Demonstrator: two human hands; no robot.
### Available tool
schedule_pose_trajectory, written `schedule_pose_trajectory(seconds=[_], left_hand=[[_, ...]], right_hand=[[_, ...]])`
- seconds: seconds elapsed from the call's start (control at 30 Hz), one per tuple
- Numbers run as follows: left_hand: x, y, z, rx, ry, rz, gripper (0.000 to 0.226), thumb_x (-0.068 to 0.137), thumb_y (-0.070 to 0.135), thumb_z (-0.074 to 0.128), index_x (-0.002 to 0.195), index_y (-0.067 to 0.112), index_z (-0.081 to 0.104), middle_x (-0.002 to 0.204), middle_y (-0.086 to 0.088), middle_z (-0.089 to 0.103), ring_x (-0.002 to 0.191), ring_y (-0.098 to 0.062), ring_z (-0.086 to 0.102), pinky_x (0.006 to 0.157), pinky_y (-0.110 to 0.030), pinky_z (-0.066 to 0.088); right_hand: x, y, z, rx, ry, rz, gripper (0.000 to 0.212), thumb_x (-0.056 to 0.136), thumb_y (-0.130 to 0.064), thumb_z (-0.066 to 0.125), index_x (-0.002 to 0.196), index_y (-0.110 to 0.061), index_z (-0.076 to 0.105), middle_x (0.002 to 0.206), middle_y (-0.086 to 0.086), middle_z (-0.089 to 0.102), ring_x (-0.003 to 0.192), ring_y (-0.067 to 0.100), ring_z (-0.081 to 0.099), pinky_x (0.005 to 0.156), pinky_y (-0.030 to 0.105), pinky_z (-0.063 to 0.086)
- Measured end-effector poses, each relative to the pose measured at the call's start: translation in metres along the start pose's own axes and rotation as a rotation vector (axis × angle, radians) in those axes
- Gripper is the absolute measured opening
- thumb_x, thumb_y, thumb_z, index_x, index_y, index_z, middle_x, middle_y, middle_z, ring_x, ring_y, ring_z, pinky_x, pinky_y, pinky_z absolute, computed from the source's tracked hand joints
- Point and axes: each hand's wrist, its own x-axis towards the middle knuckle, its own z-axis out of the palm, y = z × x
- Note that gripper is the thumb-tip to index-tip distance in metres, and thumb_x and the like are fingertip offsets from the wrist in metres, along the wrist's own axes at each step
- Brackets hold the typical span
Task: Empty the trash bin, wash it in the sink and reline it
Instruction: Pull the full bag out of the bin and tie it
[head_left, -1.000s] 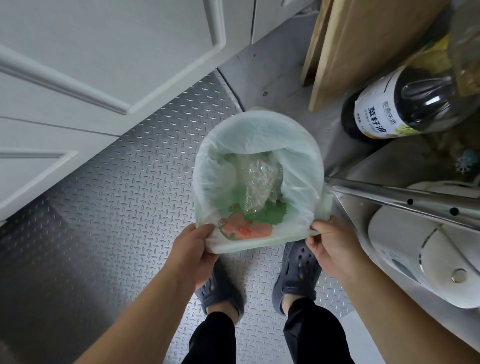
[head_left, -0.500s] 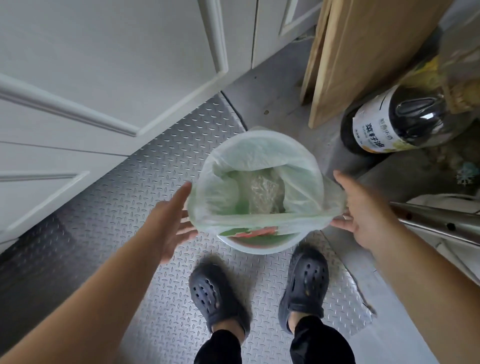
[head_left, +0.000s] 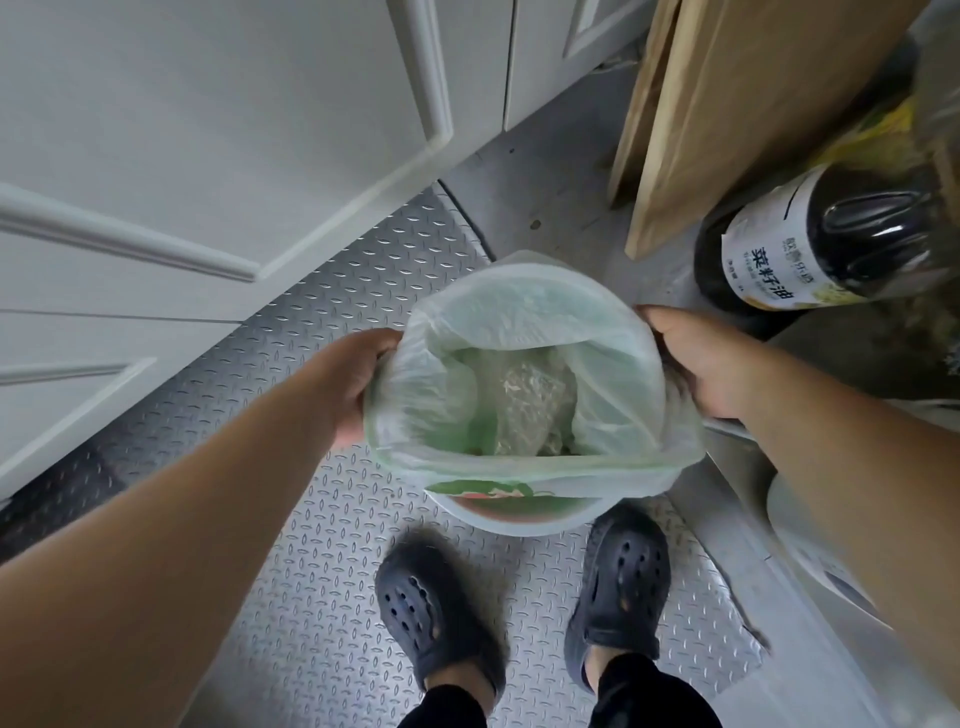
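A: We've got the left hand (head_left: 358, 382) and right hand (head_left: 698, 364) on opposite sides of the bin liner (head_left: 524, 317), fingers curled into the plastic.

B: Firm grip both sides; the trash bin (head_left: 519, 519) stands on the floor before our feet.

both hands (head_left: 358, 384) gripping bin liner (head_left: 524, 322), clogs below

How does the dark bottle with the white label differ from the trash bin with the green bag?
The bottle is dark with a white printed label; the trash bin is pale, lined with a translucent green bag. The bottle's top appears closed; the bin gapes open, showing crumpled plastic inside. Nothing touches the bottle, while the left hand and right hand grip the bag at either side. Both are down near the floor.
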Motion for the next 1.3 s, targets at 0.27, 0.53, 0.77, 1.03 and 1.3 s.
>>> schedule_pose_trajectory(seconds=[0.27,0.53,0.77,1.03,1.3], left_hand=[[0.006,0.025,0.01,0.197,0.453,0.423,0.011,0.072,0.01,0.068,0.081,0.009,0.062,0.079,-0.016,0.06,0.071,-0.025,0.059,0.068,-0.042,0.054],[-0.026,0.03,0.011,0.512,0.676,0.869,0.029,0.076,0.034,0.063,0.063,0.017,0.044,0.053,0.006,0.042,0.048,-0.013,0.036,0.045,-0.025,0.03],[-0.043,-0.001,-0.031,0.345,0.611,0.732,0.014,0.072,0.012,0.059,0.069,0.024,0.054,0.064,0.001,0.05,0.057,-0.019,0.041,0.051,-0.026,0.034],[-0.048,-0.045,-0.059,-0.179,0.309,0.371,0.034,0.096,0.041,0.046,0.116,0.019,0.063,0.113,-0.005,0.073,0.108,-0.022,0.068,0.089,-0.04,0.051],[-0.03,-0.089,-0.041,0.76,0.272,0.314,0.04,0.094,0.025,0.061,0.134,0.023,0.056,0.131,0.003,0.062,0.107,-0.018,0.058,0.096,-0.045,0.045]], right_hand=[[-0.016,-0.018,-0.001,0.023,0.057,-0.216,0.017,0.077,-0.026,0.075,0.079,-0.009,0.072,0.076,0.01,0.067,0.069,0.024,0.06,0.069,0.035,0.044],[-0.061,-0.014,0.002,-0.48,0.546,-0.767,0.007,0.084,-0.019,0.064,0.087,-0.016,0.06,0.074,-0.005,0.059,0.066,0.016,0.053,0.06,0.026,0.041],[-0.095,0.023,-0.01,-0.586,0.666,-0.819,0.015,0.074,0.001,0.063,0.084,-0.007,0.054,0.083,0.006,0.056,0.076,0.026,0.052,0.067,0.027,0.031],[-0.14,0.075,-0.01,-0.78,0.48,-1.083,0.04,0.087,-0.024,0.067,0.117,-0.001,0.055,0.127,0.014,0.054,0.119,0.025,0.053,0.1,0.024,0.039],[-0.118,0.171,-0.013,-0.88,0.171,-0.386,0.012,0.09,-0.029,0.063,0.094,-0.018,0.067,0.087,-0.005,0.07,0.075,0.015,0.065,0.069,0.031,0.052]])
